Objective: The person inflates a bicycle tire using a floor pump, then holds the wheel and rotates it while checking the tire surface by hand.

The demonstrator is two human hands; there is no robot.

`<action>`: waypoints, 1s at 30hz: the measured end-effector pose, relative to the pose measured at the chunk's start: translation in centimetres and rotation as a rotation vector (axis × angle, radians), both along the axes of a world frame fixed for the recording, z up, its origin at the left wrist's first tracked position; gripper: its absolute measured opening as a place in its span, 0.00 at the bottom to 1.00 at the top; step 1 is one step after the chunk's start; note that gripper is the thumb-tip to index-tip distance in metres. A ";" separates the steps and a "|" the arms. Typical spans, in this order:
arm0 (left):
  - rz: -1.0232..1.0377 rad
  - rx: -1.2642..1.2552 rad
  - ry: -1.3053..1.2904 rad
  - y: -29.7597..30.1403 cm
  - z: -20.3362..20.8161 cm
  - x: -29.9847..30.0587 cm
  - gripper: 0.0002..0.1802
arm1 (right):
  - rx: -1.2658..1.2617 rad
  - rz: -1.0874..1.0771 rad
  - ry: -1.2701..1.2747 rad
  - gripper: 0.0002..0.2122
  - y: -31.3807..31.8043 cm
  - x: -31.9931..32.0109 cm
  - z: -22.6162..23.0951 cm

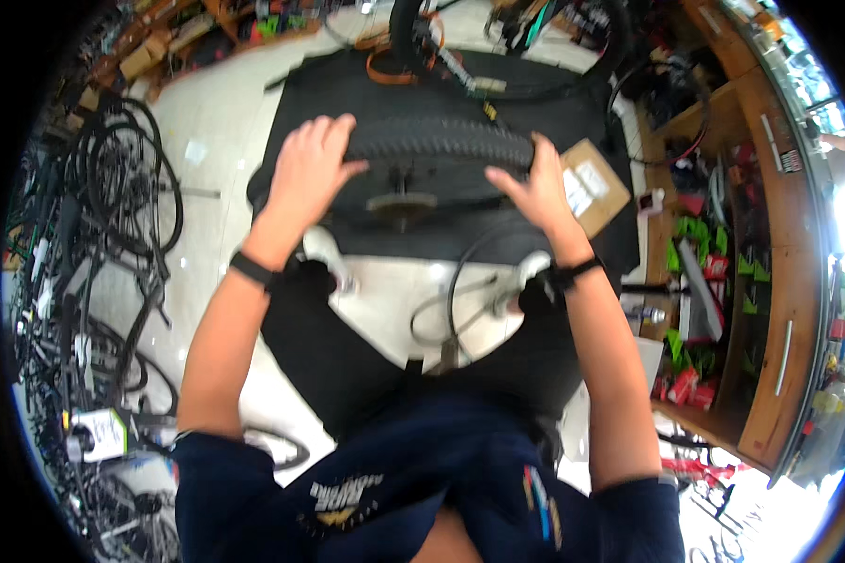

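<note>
A bicycle wheel with a black knobby tyre (432, 138) stands upright in front of me, its tread facing up. My left hand (312, 171) grips the tyre at its left side, fingers over the outer edge and thumb toward me. On the opposite side my right hand (543, 192) holds the tyre in the same way, thumb pointing inward. At the wheel's hub, a flat round metal part (401, 201) shows nearly edge-on. The wheel's lower portion is hard to make out against the black mat (300, 103).
Beyond the wheel lies part of a bicycle with a dark tyre (404, 42). A cardboard box (593, 188) is right of my right hand. A thin black cable (455, 291) curls between my feet. Bicycles (127, 178) line the left; a wooden cabinet (770, 281) stands right.
</note>
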State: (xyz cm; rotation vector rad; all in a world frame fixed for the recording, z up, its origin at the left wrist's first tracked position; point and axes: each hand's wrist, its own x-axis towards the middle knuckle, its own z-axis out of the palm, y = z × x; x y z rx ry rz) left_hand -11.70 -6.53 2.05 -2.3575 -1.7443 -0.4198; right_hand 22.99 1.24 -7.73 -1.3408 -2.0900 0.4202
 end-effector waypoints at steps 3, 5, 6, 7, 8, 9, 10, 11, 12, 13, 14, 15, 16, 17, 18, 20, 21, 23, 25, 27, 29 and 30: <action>-0.142 0.071 0.119 1.4 -0.5 3.9 0.36 | -0.193 -0.024 -0.438 0.55 0.4 3.6 2.2; -0.079 -0.099 0.159 0.5 -0.1 9.3 0.37 | -0.284 -0.009 -0.233 0.54 -1.2 5.4 1.9; -0.132 -0.064 0.079 0.9 -0.4 10.1 0.37 | -0.135 0.043 -0.209 0.53 -1.2 4.2 3.5; -0.195 -0.026 -0.002 1.9 -0.9 10.7 0.38 | 0.017 0.090 -0.189 0.52 -1.5 2.3 5.8; -0.309 0.071 0.011 3.1 -0.6 11.2 0.38 | 0.211 0.121 -0.196 0.49 -1.5 1.0 7.7; -0.427 0.168 0.019 4.4 0.1 11.6 0.39 | 0.254 0.204 -0.221 0.46 -1.4 -0.3 9.2; -0.491 0.129 -0.125 3.6 1.6 12.9 0.40 | 0.218 0.202 -0.285 0.45 -2.7 -0.6 9.4; -0.423 0.037 -0.233 2.8 2.7 13.0 0.44 | 0.180 0.199 -0.349 0.43 -3.8 -0.8 9.3; -0.379 -0.038 -0.256 2.3 4.6 12.6 0.46 | 0.188 0.216 -0.386 0.41 -4.0 -0.2 8.9; -0.333 -0.114 -0.274 1.5 5.9 11.4 0.48 | 0.187 0.176 -0.372 0.40 -4.3 0.3 8.3; -0.294 -0.215 -0.318 0.6 5.8 9.2 0.50 | 0.210 0.133 -0.381 0.39 -3.9 0.4 7.8; -0.268 -0.323 -0.357 -0.1 5.5 6.7 0.52 | 0.228 0.079 -0.389 0.38 -3.5 0.7 7.5; -0.192 -0.361 -0.320 -1.0 4.5 4.5 0.53 | 0.234 0.108 -0.328 0.35 -3.3 0.9 7.4; -0.122 -0.373 -0.293 -1.1 2.8 2.4 0.54 | 0.221 0.103 -0.308 0.31 -2.8 0.6 8.6; -0.084 -0.372 -0.319 -0.7 -0.1 0.4 0.56 | 0.268 0.120 -0.288 0.29 -1.9 0.7 8.8; 0.014 -0.468 -0.613 -1.6 -4.1 -1.0 0.53 | 0.183 0.134 -0.437 0.26 -1.9 -0.5 9.5; 0.088 -0.326 -0.648 -1.3 -6.8 -1.6 0.47 | 0.224 0.131 -0.449 0.25 -2.0 -1.1 9.5; 0.137 -0.218 -0.649 0.9 -8.5 -1.7 0.38 | 0.258 0.144 -0.422 0.26 -1.2 -0.9 9.6; 0.164 -0.410 -0.665 0.5 -4.7 -0.6 0.35 | 0.191 0.178 -0.352 0.29 -0.8 -1.1 9.4; 0.140 -0.234 -0.624 1.4 -3.1 0.4 0.34 | 0.153 0.139 -0.351 0.29 0.4 0.5 10.9; 0.123 -0.131 -0.623 1.8 -0.5 0.9 0.33 | 0.149 0.135 -0.237 0.29 1.4 2.3 12.3; 0.102 -0.119 -0.649 1.9 2.1 1.2 0.34 | 0.157 0.141 -0.208 0.30 1.3 3.0 14.1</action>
